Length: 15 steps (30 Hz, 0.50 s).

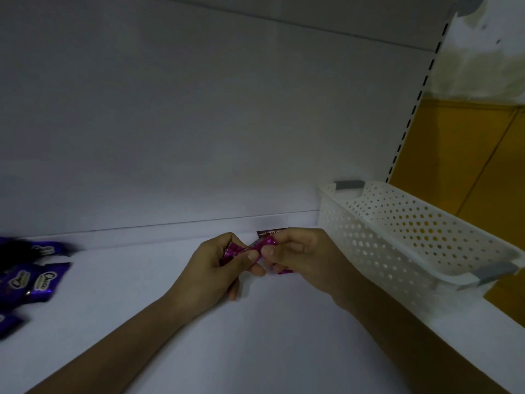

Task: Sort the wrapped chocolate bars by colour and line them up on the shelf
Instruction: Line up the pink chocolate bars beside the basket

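Observation:
Both my hands meet over the middle of the white shelf [199, 351]. My left hand [216, 268] and my right hand [301, 254] pinch a magenta wrapped chocolate bar [262, 243] between them, a little above the shelf. Behind my right hand another magenta bar [268, 232] lies against the back wall, mostly hidden. A magenta wrapper edge [285, 271] shows under my right hand. Several purple wrapped bars [42, 282] lie in a loose group at the left edge.
A white perforated plastic basket [397, 240] with grey handles stands on the shelf's right end, close to my right forearm. The white back panel rises behind. A slotted upright and a yellow wall are at the right.

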{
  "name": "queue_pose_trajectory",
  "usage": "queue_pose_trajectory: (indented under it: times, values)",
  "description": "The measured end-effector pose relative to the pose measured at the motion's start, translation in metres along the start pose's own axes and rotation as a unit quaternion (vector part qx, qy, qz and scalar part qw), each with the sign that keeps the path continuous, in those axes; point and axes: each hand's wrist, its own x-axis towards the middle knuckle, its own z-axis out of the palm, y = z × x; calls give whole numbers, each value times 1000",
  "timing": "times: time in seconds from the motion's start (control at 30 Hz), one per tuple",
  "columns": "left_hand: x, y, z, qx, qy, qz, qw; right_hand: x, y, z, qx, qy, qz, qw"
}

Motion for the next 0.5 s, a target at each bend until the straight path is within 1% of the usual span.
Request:
queue_pose_trajectory:
  times: [0.07,0.13,0.17,0.2,0.3,0.37,0.43,0.5]
  values:
    - [-1,1,0,-8,-12,1,1000,0,0,2,15,7,9,1000]
    - [0,0,0,-28,-5,1,1000,1,1,-3,20,49,29,998]
    - [1,0,-1,-41,0,-2,999,2,1,-5,27,56,37,997]
    - [1,-1,-2,-58,1,-7,998,3,1,-7,47,47,42,997]
    - [3,-2,-6,-138,-22,-40,989,4,-1,-7,161,-26,44,986]
    - [4,-1,-10,-168,-55,-70,982,3,-3,-4,171,-64,31,983]
    - [5,2,-13,-149,-95,-88,980,3,-1,2,164,-80,15,983]
    - [4,5,-14,-116,-127,-85,981,2,3,7,151,-80,-9,985]
